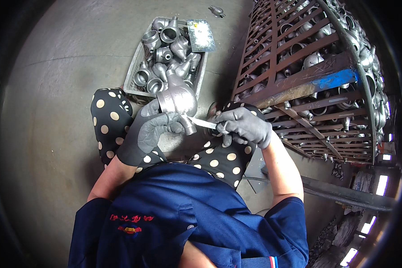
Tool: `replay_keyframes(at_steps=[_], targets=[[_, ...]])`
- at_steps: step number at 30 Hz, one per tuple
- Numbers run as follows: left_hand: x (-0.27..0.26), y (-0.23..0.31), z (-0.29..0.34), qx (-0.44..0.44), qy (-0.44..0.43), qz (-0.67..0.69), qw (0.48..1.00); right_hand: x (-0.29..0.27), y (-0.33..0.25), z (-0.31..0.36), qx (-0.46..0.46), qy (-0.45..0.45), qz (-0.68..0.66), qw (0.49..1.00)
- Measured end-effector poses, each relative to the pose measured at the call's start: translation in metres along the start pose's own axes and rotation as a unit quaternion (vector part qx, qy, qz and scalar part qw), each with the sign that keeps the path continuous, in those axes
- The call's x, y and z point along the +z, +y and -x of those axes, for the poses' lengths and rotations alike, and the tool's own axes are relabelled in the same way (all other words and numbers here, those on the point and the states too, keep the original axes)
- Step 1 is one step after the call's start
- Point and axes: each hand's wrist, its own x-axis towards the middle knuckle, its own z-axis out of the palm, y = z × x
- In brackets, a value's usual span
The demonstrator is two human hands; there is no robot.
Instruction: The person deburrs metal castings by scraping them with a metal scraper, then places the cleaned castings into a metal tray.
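In a grey work glove, my left hand (152, 127) grips a silvery metal pipe casting (179, 99), its fingers wrapped round the lower side. The casting has a round threaded mouth on the left, a tapering neck pointing away from me and a short side spout towards me. My right hand (244, 127), also gloved, is closed on the handle end of a slim pale file (204, 123). The file's tapered tip meets the casting near the base of the side spout; its handle is hidden by my fingers. Both hands are above my lap.
Beyond my hands, a grey plastic crate (130, 73) holds several similar castings, with a speckled flat plate (202, 35) across its right rim. A rusty metal cage (295, 73) full of castings stands close on my right. One loose casting (216, 11) lies on the floor.
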Motion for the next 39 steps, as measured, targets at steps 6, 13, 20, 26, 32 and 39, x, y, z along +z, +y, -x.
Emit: replay_keyframes(at_steps=[6, 13, 20, 26, 32, 39], targets=[[0.003, 0.004, 0.001, -0.020, 0.030, 0.111, 0.993, 0.035, 0.001, 0.011, -0.104, 0.170, 0.125, 0.972], [0.001, 0.002, 0.002, -0.027, 0.014, 0.093, 0.995, 0.042, 0.002, 0.011, -0.197, 0.208, 0.231, 0.930], [-0.004, -0.007, 0.005, -0.011, 0.043, 0.073, 0.996, 0.040, 0.003, 0.010, -0.194, 0.205, 0.244, 0.928], [0.000, 0.003, 0.005, -0.030, -0.027, 0.075, 0.996, 0.036, 0.003, 0.010, -0.125, 0.168, 0.148, 0.967], [-0.004, -0.008, 0.007, -0.003, 0.030, 0.039, 0.999, 0.035, -0.007, 0.013, -0.111, 0.153, 0.103, 0.977], [-0.006, -0.005, 0.007, -0.020, 0.013, 0.041, 0.999, 0.038, -0.016, 0.014, -0.104, 0.169, 0.109, 0.974]])
